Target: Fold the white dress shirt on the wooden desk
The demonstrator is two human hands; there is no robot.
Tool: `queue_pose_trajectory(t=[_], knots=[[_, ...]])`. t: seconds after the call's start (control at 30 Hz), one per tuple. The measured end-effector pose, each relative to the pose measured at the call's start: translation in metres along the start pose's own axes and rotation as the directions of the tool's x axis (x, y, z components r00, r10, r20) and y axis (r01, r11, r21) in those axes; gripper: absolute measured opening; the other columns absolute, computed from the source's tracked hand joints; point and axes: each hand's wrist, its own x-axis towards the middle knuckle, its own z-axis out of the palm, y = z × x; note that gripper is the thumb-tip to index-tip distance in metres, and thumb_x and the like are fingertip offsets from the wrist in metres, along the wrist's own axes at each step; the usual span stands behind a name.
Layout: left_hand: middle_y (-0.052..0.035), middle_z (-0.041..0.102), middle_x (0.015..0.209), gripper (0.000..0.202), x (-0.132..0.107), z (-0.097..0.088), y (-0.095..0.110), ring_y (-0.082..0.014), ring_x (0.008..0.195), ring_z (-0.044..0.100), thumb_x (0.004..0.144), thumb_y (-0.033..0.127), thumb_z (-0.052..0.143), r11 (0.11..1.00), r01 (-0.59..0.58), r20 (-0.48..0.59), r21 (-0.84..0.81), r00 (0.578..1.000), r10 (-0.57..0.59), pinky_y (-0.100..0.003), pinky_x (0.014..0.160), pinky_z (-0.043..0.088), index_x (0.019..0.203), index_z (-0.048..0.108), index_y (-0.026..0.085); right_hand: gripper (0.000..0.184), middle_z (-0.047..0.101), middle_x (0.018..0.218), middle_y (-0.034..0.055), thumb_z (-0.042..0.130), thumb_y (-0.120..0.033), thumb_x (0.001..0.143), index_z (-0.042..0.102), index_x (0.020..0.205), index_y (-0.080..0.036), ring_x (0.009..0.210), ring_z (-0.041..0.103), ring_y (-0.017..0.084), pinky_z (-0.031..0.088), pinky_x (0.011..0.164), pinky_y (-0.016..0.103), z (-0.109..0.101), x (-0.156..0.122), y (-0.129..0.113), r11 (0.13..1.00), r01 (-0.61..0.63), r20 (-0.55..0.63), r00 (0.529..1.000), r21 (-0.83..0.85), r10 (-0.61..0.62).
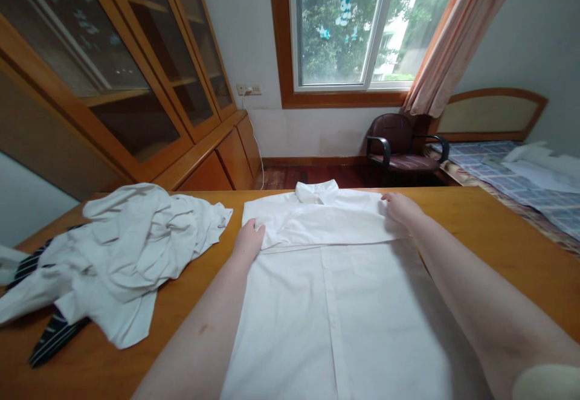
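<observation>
A white shirt (pixel 335 303) lies flat on the wooden table (pixel 507 231), collar at the far edge, with its sleeves folded across the chest. My left hand (pixel 248 238) pinches the folded cloth at the shirt's left side. Over at the shirt's right shoulder, my right hand (pixel 399 205) rests with its fingers curled on the fabric. Both forearms stretch out over the shirt's sides.
A crumpled heap of white garments (pixel 127 249) lies on the table's left, with a dark striped tie (pixel 54 333) under it. Beyond the table stand a wooden glass-door cabinet (pixel 136 74), a dark armchair (pixel 399 143), a window and a bed (pixel 521 170).
</observation>
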Motion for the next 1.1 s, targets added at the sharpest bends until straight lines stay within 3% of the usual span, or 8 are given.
queue_pose_trajectory(t=[0.1,0.23,0.33,0.57,0.73,0.83,0.93,1.1], knots=[[-0.0107,0.066,0.091,0.021,0.0,0.0,0.0,-0.0257,0.086,0.061,0.081,0.033,0.047,1.0,-0.021,0.002,-0.001,1.0,0.021,-0.029,0.067,0.042,0.094,0.057,0.019,0.039,0.055,0.116,0.0131,0.04,-0.028,0.088,0.056,0.124,-0.026,0.096,0.057,0.025,0.043,0.079,0.036,0.009,0.014,-0.006,0.999,0.028,0.019,0.999,-0.043,-0.028],[-0.0101,0.066,0.089,0.019,0.0,0.001,-0.001,-0.0253,0.083,0.061,0.081,0.033,0.047,0.999,-0.039,0.001,0.009,0.999,0.039,-0.028,0.065,0.042,0.091,0.056,0.02,0.03,0.055,0.111,0.0124,0.049,-0.037,0.085,0.067,0.105,-0.026,0.097,0.056,0.027,0.043,0.081,0.038,0.014,0.026,-0.01,0.998,0.025,0.038,0.999,-0.055,-0.023],[-0.009,0.066,0.087,0.019,0.002,0.001,-0.004,-0.024,0.081,0.061,0.081,0.034,0.049,0.998,-0.056,-0.025,-0.023,0.998,0.055,-0.028,0.065,0.042,0.09,0.057,0.019,0.025,0.057,0.11,0.0122,0.053,-0.036,0.082,0.069,0.097,-0.024,0.096,0.057,0.026,0.043,0.08,0.037,0.013,0.032,-0.002,0.996,-0.095,-0.001,0.996,-0.004,0.095],[-0.0079,0.066,0.098,0.031,0.003,0.001,-0.003,-0.018,0.082,0.062,0.08,0.027,0.055,0.967,-0.037,-0.094,-0.25,0.996,0.014,-0.026,0.074,0.046,0.109,0.056,0.018,0.032,0.063,0.105,0.014,0.047,-0.032,0.084,0.065,0.107,-0.021,0.092,0.06,0.028,0.045,0.07,0.035,0.01,0.038,0.034,0.917,-0.365,-0.077,0.921,0.162,0.381],[-0.0075,0.065,0.107,0.046,0.002,0.001,-0.003,-0.0143,0.082,0.064,0.082,0.024,0.052,0.94,-0.057,-0.103,-0.337,0.994,0.023,-0.026,0.078,0.048,0.129,0.048,0.02,0.028,0.067,0.084,0.0151,0.054,-0.036,0.08,0.067,0.091,-0.015,0.08,0.063,0.027,0.047,0.067,0.034,0.015,0.033,0.043,0.883,-0.434,0.031,0.9,0.181,0.436],[-0.0057,0.066,0.104,0.034,0.0,0.001,-0.003,-0.0168,0.087,0.063,0.081,0.027,0.052,0.959,-0.111,-0.046,-0.262,0.994,0.103,-0.028,0.082,0.048,0.113,0.062,0.021,0.042,0.062,0.064,0.0136,0.052,-0.053,0.079,0.064,0.072,-0.013,0.062,0.061,0.025,0.047,0.057,0.033,0.013,0.02,0.046,0.853,-0.469,0.232,0.877,0.23,0.42],[-0.0063,0.066,0.108,0.03,-0.001,0.002,-0.003,-0.0202,0.097,0.06,0.077,0.024,0.055,0.974,-0.175,-0.01,-0.145,0.985,0.175,-0.03,0.09,0.045,0.104,0.067,0.019,0.049,0.059,0.058,0.0096,0.055,-0.063,0.073,0.06,0.067,-0.014,0.052,0.056,0.02,0.045,0.05,0.031,0.009,-0.003,0.052,0.829,-0.454,0.404,0.86,0.326,0.312],[-0.0081,0.059,0.122,0.04,0.0,0.005,-0.002,-0.0208,0.113,0.053,0.077,0.02,0.053,0.972,-0.219,-0.023,-0.081,0.976,0.218,-0.03,0.101,0.038,0.115,0.062,0.016,0.046,0.067,0.082,0.0076,0.076,-0.048,0.054,0.064,0.085,-0.017,0.07,0.061,0.021,0.046,0.06,0.027,0.004,-0.048,0.066,0.911,-0.167,0.367,0.93,0.376,0.019]])
